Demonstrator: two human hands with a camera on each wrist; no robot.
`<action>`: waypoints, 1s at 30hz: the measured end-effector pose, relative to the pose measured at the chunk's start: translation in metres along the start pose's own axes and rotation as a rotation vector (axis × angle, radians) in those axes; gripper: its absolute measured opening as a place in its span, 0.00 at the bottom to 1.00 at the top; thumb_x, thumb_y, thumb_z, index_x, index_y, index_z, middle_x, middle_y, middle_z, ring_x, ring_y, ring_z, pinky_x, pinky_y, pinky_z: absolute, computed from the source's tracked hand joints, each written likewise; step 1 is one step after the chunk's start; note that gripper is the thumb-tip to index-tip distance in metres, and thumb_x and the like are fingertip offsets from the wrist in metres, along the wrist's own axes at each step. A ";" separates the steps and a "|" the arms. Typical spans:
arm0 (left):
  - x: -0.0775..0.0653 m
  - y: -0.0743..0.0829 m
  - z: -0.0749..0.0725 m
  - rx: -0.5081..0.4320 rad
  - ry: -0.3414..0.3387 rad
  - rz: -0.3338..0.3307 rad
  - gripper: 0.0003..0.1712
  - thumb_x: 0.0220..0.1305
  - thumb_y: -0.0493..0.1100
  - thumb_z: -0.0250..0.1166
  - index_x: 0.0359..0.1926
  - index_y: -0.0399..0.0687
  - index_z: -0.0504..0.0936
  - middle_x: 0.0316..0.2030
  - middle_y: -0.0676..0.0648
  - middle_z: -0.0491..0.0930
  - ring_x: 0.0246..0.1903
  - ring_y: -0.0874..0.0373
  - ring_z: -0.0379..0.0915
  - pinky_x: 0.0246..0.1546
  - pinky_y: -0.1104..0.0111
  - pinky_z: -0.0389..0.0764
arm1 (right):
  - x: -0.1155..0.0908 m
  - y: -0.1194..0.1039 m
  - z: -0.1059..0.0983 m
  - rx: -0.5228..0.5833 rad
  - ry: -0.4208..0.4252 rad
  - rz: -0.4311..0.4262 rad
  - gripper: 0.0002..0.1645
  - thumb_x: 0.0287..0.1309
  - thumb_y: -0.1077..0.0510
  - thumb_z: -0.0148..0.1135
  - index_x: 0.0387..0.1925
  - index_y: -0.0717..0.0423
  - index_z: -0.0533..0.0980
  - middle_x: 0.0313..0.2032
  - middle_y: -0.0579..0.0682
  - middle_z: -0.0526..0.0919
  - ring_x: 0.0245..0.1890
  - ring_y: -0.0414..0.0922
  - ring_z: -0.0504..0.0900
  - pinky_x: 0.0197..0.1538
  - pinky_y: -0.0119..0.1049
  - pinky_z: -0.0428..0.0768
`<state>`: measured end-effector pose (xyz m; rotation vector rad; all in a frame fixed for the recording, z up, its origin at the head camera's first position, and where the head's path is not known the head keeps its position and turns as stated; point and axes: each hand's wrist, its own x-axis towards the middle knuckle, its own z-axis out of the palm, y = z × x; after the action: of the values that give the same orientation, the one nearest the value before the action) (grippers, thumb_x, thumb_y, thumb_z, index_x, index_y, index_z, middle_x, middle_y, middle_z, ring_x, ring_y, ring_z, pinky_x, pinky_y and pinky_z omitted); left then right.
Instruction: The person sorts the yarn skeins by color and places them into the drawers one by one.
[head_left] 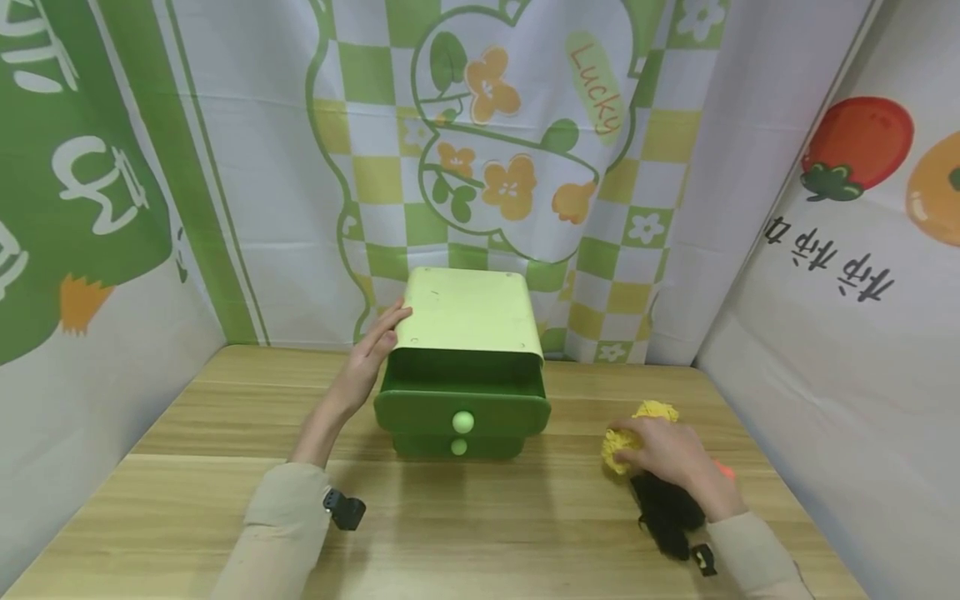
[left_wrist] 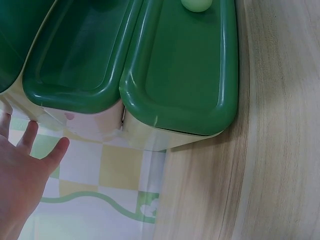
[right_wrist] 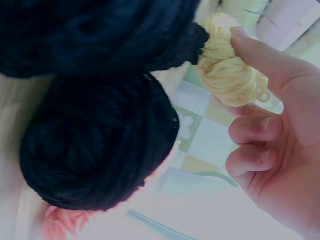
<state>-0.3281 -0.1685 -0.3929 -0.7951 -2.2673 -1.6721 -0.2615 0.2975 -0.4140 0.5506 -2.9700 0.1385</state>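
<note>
A small cabinet [head_left: 465, 312] with a pale yellow-green top stands on the table, its green upper drawer [head_left: 416, 412] pulled partly out. Against the cabinet's left side my left hand [head_left: 352, 375] rests with straight fingers. Over to the right, my right hand [head_left: 666, 450] pinches a yellow yarn skein [right_wrist: 230, 75] between thumb and fingers. Black yarn [head_left: 663, 510] lies just below that hand; in the right wrist view two black bundles [right_wrist: 100, 145] show up close. A bit of coral-pink yarn [right_wrist: 65, 220] peeks out behind them.
The wooden table [head_left: 465, 533] runs up to a checked, printed curtain [head_left: 480, 167] at the back. Printed cloth walls close in the left and right sides. The lower drawer [head_left: 420, 446] has a small round knob and sits low over the tabletop.
</note>
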 end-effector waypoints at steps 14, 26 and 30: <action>0.001 0.000 0.001 -0.020 -0.008 0.009 0.27 0.80 0.52 0.39 0.76 0.64 0.58 0.79 0.59 0.42 0.79 0.52 0.32 0.71 0.32 0.41 | 0.005 -0.016 -0.023 -0.030 0.138 -0.082 0.28 0.53 0.41 0.71 0.56 0.44 0.81 0.51 0.50 0.87 0.46 0.54 0.87 0.27 0.44 0.80; 0.001 0.000 0.000 -0.025 -0.009 0.019 0.27 0.80 0.51 0.39 0.76 0.62 0.58 0.79 0.57 0.42 0.79 0.52 0.32 0.71 0.33 0.41 | 0.010 -0.036 -0.048 -0.050 0.231 -0.140 0.26 0.54 0.40 0.71 0.54 0.42 0.82 0.48 0.49 0.88 0.34 0.49 0.87 0.15 0.30 0.61; 0.000 0.001 0.000 -0.027 -0.008 0.018 0.27 0.80 0.50 0.39 0.76 0.61 0.58 0.79 0.57 0.42 0.79 0.53 0.32 0.71 0.33 0.41 | 0.011 -0.043 -0.056 -0.051 0.295 -0.180 0.26 0.53 0.40 0.72 0.53 0.42 0.82 0.46 0.47 0.89 0.34 0.47 0.87 0.16 0.29 0.62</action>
<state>-0.3281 -0.1679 -0.3921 -0.8275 -2.2401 -1.6983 -0.2505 0.2599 -0.3541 0.7192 -2.6178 0.1159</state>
